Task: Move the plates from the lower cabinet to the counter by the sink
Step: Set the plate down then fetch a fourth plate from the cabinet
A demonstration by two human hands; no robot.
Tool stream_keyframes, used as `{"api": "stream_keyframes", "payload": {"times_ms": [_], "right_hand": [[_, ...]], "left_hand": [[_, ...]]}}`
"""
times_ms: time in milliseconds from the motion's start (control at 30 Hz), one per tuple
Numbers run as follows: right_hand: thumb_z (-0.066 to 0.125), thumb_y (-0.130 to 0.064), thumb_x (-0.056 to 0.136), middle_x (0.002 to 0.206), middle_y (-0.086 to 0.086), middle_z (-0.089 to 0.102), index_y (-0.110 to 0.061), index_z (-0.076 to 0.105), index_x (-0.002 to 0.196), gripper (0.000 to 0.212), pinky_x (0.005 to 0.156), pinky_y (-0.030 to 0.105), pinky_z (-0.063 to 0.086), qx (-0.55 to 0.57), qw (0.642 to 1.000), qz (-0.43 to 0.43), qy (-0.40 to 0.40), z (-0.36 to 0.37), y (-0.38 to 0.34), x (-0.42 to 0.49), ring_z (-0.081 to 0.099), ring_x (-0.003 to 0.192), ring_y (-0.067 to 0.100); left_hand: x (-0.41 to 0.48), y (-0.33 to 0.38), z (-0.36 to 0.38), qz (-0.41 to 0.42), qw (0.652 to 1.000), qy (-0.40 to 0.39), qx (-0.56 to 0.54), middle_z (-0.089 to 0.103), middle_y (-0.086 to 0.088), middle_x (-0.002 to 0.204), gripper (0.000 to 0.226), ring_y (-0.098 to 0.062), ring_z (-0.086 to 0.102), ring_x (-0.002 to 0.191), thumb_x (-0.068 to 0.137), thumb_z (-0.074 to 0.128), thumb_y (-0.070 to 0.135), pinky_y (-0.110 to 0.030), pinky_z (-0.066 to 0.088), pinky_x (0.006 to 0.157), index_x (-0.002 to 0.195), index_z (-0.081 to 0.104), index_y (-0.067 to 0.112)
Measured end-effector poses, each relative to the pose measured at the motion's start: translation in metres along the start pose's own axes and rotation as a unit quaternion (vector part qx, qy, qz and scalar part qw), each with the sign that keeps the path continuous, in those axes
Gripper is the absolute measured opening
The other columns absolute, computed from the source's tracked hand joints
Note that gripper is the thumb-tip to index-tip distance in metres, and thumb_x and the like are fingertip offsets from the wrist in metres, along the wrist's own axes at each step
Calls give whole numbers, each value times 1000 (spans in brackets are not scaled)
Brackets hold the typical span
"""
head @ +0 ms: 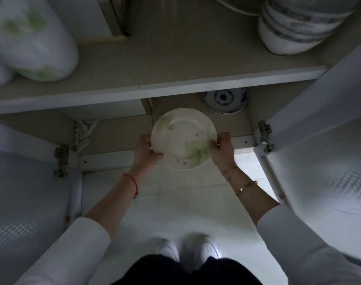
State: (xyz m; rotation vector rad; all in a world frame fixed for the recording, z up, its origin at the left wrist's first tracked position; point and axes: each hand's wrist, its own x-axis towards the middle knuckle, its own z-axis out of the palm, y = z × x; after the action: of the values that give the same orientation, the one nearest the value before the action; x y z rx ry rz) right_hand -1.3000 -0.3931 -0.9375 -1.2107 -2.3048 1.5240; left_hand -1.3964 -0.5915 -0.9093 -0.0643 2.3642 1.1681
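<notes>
A white plate with a faint green flower pattern (183, 138) hangs at the front edge of the lower cabinet's bottom shelf (117, 132). My left hand (146, 151) grips its left rim and my right hand (221, 148) pinches its right rim. Whether more plates lie under it I cannot tell. Behind it, deep on the bottom shelf, sits a short stack of blue-and-white plates (224, 100), partly hidden by the middle shelf.
The middle shelf (154, 89) carries stacked white and green bowls (31, 38) at left and stacked blue-rimmed bowls (294, 25) at right. Both cabinet doors (323, 151) stand open to either side. White tubes (84, 132) lie at the bottom shelf's left. My feet are on the pale floor below.
</notes>
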Motion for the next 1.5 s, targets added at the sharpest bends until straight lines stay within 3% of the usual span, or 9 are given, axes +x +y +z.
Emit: {"api": "stream_keyframes", "payload": {"times_ms": [200, 367, 567, 767, 900, 967, 1200, 1367, 1500], "right_hand": [[54, -10, 92, 93, 9, 66, -12, 48, 114, 23, 72, 28, 41, -5, 998, 24, -50, -65, -59, -98, 59, 83, 25], [51, -8, 93, 106, 8, 69, -15, 47, 124, 33, 76, 27, 42, -1, 997, 32, -72, -125, -120, -169, 62, 90, 27], [46, -8, 93, 78, 6, 59, -22, 43, 124, 33, 63, 28, 43, 26, 995, 84, -54, -199, -204, -256, 54, 68, 23], [41, 5, 90, 93, 8, 61, -20, 43, 115, 35, 51, 10, 45, 101, 986, 131, -27, -281, -297, -348, 55, 70, 16], [41, 3, 90, 96, 8, 62, -25, 46, 112, 36, 63, 25, 52, 146, 976, 159, 12, -325, -349, -395, 59, 81, 23], [40, 2, 92, 96, 10, 60, -26, 47, 112, 35, 69, 34, 51, 174, 971, 159, 38, -344, -372, -409, 57, 82, 23], [43, 0, 95, 85, 8, 49, -23, 52, 115, 32, 69, 30, 41, 261, 942, 118, 177, -412, -426, -449, 46, 76, 18], [46, -2, 95, 87, 7, 50, -26, 54, 114, 31, 69, 30, 42, 307, 906, 84, 279, -473, -434, -470, 47, 76, 15], [47, -8, 96, 86, 1, 52, -33, 54, 115, 31, 69, 27, 46, 333, 869, 79, 358, -530, -420, -485, 52, 72, 7]], "left_hand": [[-107, 34, -47, -55, 998, -4, 1, 63, -10, 106, 65, -30, 65, 95, 72, 70, -9, -49, 58, 81, 130, 46, 6], [-191, 87, -94, -61, 998, -24, -20, 63, -10, 109, 61, -19, 63, 80, 73, 69, -10, -28, 55, 61, 127, 45, 7], [-291, 171, -148, -25, 999, -26, -34, 60, 1, 100, 61, -9, 60, 83, 73, 64, -19, -5, 47, 57, 127, 44, 2], [-382, 237, -204, -2, 997, -75, -12, 54, -5, 116, 71, -19, 58, 103, 74, 67, -18, -3, 49, 62, 135, 41, 8], [-427, 277, -238, 29, 993, -113, -23, 55, 10, 114, 67, -10, 61, 102, 78, 68, -7, -9, 52, 67, 126, 41, 31], [-439, 300, -253, 46, 990, -126, -37, 56, 11, 117, 60, -13, 61, 106, 83, 66, -1, -22, 57, 76, 124, 42, 37], [-470, 410, -271, 141, 967, -204, -63, 63, 10, 123, 53, -6, 65, 104, 94, 58, 5, -39, 59, 82, 113, 50, 53], [-492, 486, -239, 205, 937, -275, -66, 65, 15, 123, 51, -5, 64, 112, 92, 56, 2, -33, 55, 88, 116, 53, 46], [-518, 538, -190, 233, 908, -343, -61, 68, 26, 110, 48, 5, 65, 104, 92, 57, 2, -17, 56, 74, 118, 53, 42]]}}
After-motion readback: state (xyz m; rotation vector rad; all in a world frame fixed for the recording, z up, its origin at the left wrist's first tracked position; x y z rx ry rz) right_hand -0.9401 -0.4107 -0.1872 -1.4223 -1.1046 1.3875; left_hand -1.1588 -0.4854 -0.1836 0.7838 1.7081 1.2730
